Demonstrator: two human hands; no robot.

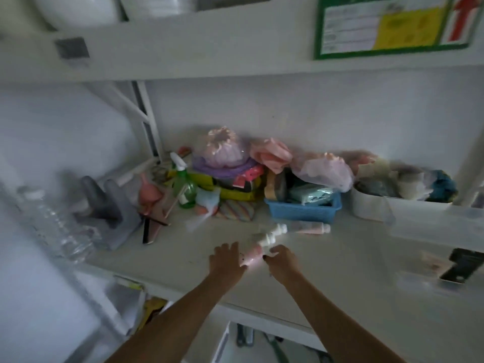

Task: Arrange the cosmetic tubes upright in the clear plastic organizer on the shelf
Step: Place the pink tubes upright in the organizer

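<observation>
Pink and white cosmetic tubes lie flat on the white shelf. One pink tube rests between my hands; my left hand touches its left side with fingers spread, and my right hand curls against its right side. A white-capped tube lies just beyond it. Farther back another tube lies beside a long pink tube. The picture is blurred, so I cannot tell whether either hand grips the tube. A clear plastic organizer stands at the right of the shelf, faint and blurred.
Along the back wall stand a green spray bottle, a pile of bags and cloths, a blue basket and a white bin. A clear water bottle stands at the left. A dark object lies at the right.
</observation>
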